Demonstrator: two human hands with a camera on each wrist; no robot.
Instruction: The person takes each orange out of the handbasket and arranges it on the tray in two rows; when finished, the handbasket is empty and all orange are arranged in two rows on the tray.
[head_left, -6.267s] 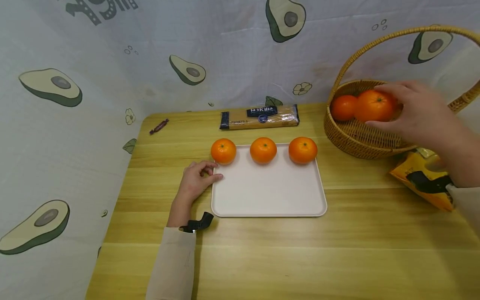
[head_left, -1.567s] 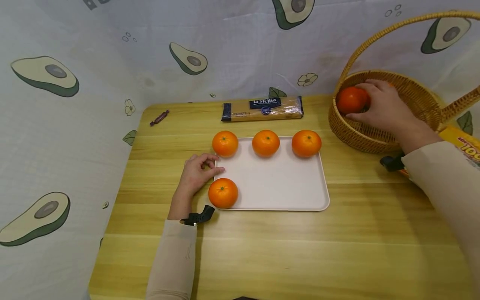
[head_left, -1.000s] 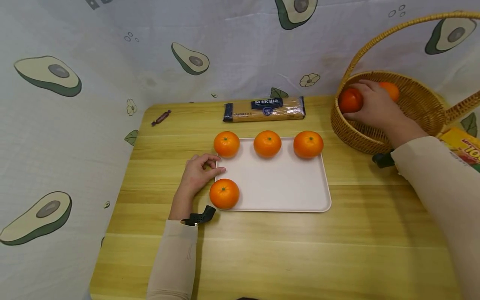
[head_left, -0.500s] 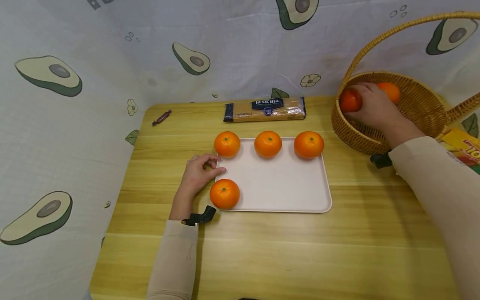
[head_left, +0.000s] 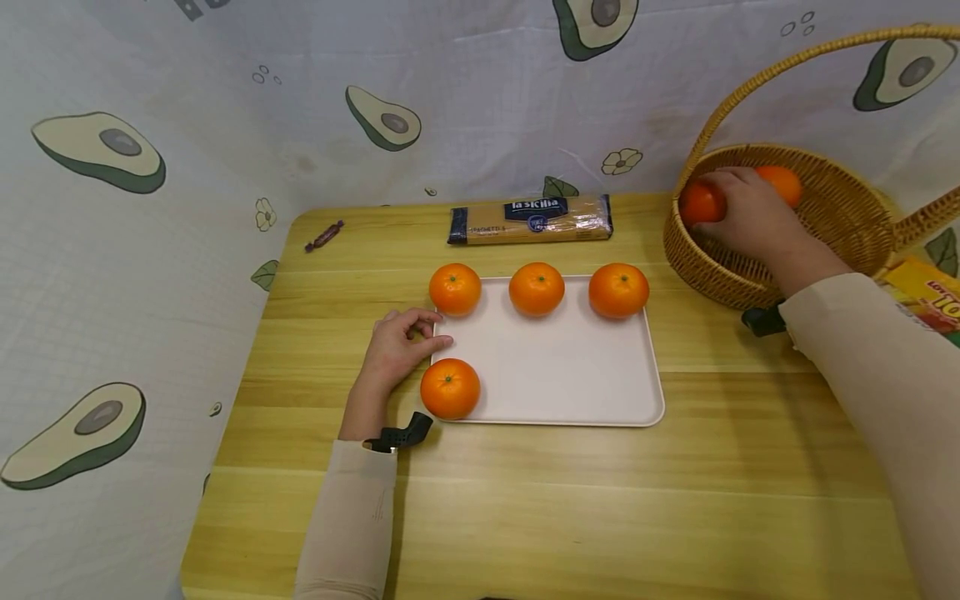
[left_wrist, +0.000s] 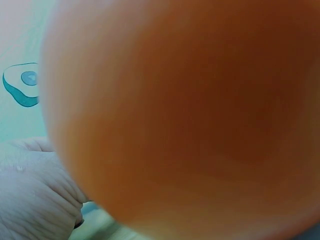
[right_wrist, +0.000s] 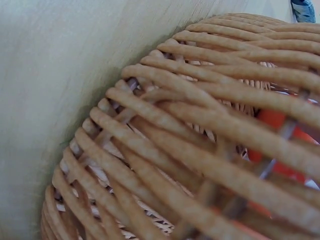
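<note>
In the head view my right hand (head_left: 750, 215) reaches into the wicker basket (head_left: 720, 279). Its thumb and fingers grip a red-orange round fruit (head_left: 702, 203), of a kind I cannot tell for sure. Another orange fruit (head_left: 780, 183) lies behind that hand. My left hand (head_left: 393, 350) rests at the left edge of a white tray (head_left: 562, 367), thumb over the rim and fingers loosely bent. Three oranges (head_left: 537, 289) line the tray's back edge. One more orange (head_left: 450, 388) sits at its front left corner and fills most of the left wrist view.
A spaghetti pack (head_left: 531, 220) lies behind the tray, and a small wrapped candy (head_left: 325, 236) at the back left. The basket's handle (head_left: 810, 57) arches over it. A yellow packet (head_left: 926, 292) lies right of the basket, partly behind the right sleeve.
An orange that my right hand held above the basket now sits at the tray's front left. That hand is back in the basket on the red-orange fruit, nearly still lately. My left hand has stayed.
</note>
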